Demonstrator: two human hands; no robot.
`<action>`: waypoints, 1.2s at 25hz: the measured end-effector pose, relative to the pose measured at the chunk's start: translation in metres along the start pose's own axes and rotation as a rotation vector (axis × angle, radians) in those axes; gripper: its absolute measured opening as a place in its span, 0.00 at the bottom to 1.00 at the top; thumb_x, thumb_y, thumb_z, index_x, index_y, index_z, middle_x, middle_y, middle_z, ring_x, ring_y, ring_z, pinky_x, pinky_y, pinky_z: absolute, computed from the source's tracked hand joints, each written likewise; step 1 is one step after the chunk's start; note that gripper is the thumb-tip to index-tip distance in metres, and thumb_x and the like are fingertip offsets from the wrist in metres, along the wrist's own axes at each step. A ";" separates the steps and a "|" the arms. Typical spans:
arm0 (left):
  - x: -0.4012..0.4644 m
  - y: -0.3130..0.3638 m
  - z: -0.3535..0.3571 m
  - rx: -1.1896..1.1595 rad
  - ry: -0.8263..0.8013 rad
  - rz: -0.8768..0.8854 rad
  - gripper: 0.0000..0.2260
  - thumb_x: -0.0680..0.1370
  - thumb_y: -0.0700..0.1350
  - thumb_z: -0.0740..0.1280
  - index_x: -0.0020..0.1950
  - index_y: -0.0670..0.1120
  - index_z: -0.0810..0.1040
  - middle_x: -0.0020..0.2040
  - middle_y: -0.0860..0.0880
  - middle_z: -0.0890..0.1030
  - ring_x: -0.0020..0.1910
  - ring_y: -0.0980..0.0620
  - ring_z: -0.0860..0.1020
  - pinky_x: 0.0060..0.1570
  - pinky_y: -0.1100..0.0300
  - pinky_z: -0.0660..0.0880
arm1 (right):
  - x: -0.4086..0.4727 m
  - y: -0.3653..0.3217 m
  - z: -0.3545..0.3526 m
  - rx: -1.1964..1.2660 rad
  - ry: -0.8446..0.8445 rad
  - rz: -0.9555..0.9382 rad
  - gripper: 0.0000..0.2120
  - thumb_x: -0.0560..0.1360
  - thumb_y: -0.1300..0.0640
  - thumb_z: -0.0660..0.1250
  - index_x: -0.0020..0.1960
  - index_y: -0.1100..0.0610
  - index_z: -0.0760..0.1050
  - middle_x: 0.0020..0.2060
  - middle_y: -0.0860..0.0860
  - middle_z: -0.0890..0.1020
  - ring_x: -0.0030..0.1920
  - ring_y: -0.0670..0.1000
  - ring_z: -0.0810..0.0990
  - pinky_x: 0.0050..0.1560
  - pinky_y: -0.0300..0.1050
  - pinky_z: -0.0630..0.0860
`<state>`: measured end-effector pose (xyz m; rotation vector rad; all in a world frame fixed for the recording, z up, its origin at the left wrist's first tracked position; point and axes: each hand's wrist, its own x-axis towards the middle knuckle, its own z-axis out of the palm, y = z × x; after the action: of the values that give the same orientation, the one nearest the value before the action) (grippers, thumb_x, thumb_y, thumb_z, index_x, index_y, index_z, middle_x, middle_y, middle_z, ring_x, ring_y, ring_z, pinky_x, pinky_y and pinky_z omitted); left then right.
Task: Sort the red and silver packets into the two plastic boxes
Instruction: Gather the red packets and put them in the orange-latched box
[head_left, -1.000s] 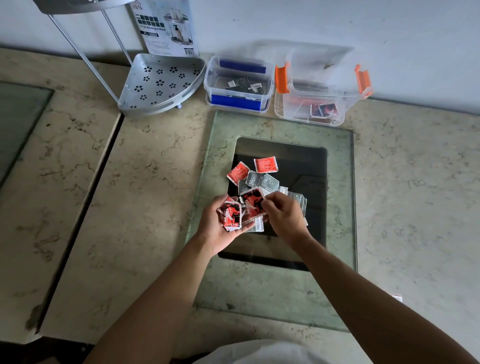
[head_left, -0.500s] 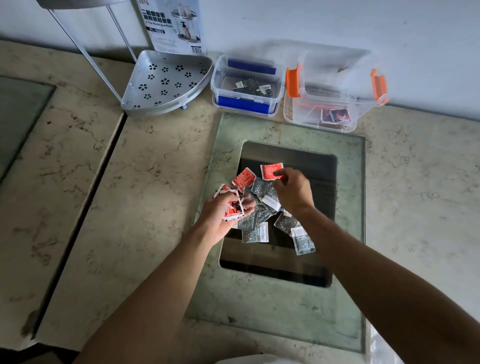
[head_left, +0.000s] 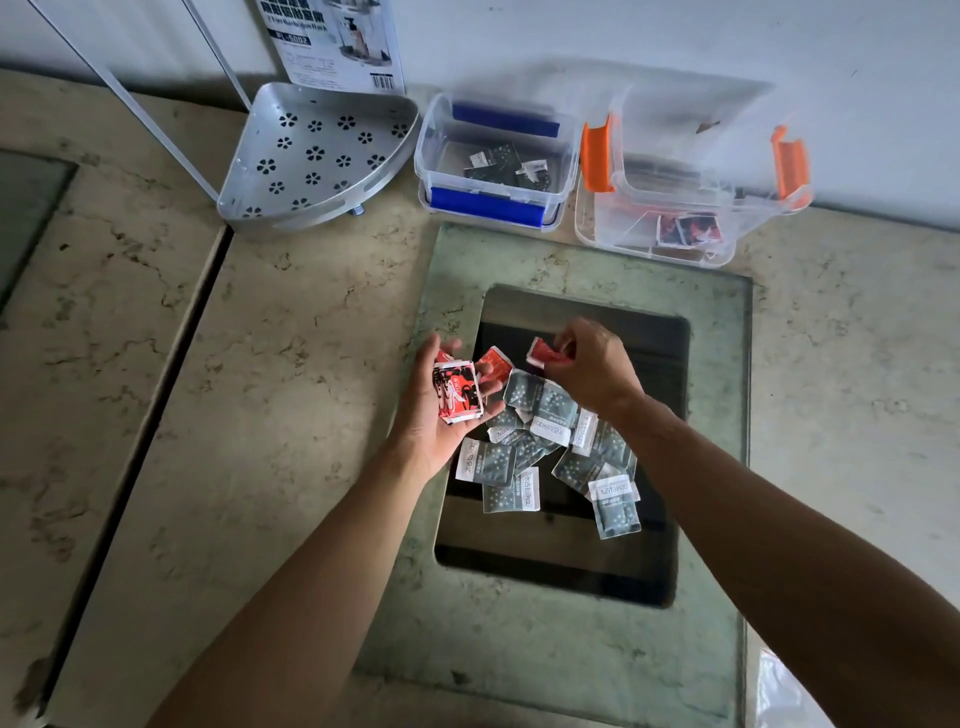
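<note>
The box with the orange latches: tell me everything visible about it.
The box with the orange latches is clear plastic, open, with an orange latch on its left and right ends. It stands on the marble counter by the wall, right of the blue-latched box. A few red packets lie inside. Neither hand touches it.

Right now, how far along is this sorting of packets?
Partly done. A few silver packets lie in the blue-handled box, some red ones in the orange-handled box. The left hand holds a red stack; the right hand pinches another red packet. The silver pile remains.
</note>
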<state>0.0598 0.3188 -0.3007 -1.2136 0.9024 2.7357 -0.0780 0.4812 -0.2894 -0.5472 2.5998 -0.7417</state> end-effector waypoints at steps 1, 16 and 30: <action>0.001 -0.001 -0.001 -0.036 -0.005 0.009 0.18 0.75 0.63 0.67 0.52 0.50 0.78 0.50 0.40 0.85 0.50 0.40 0.83 0.57 0.41 0.79 | -0.002 -0.007 0.000 0.110 0.005 0.016 0.11 0.73 0.52 0.74 0.46 0.57 0.75 0.40 0.49 0.78 0.38 0.47 0.75 0.39 0.43 0.78; -0.007 0.010 -0.028 0.080 0.158 0.027 0.21 0.74 0.63 0.69 0.53 0.46 0.79 0.42 0.42 0.83 0.38 0.43 0.83 0.41 0.51 0.80 | -0.010 -0.061 0.042 -0.229 -0.180 -0.056 0.27 0.70 0.42 0.74 0.64 0.54 0.77 0.61 0.56 0.73 0.64 0.58 0.71 0.65 0.55 0.73; -0.013 0.006 -0.028 0.028 0.114 0.023 0.31 0.73 0.69 0.60 0.62 0.44 0.74 0.54 0.38 0.85 0.47 0.40 0.85 0.51 0.44 0.80 | -0.013 -0.077 0.040 0.216 0.119 -0.191 0.09 0.69 0.56 0.79 0.42 0.58 0.80 0.40 0.47 0.77 0.36 0.38 0.74 0.38 0.24 0.71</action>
<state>0.0860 0.3025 -0.3035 -1.3742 0.9672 2.6853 -0.0288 0.4096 -0.2747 -0.7097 2.5540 -1.1332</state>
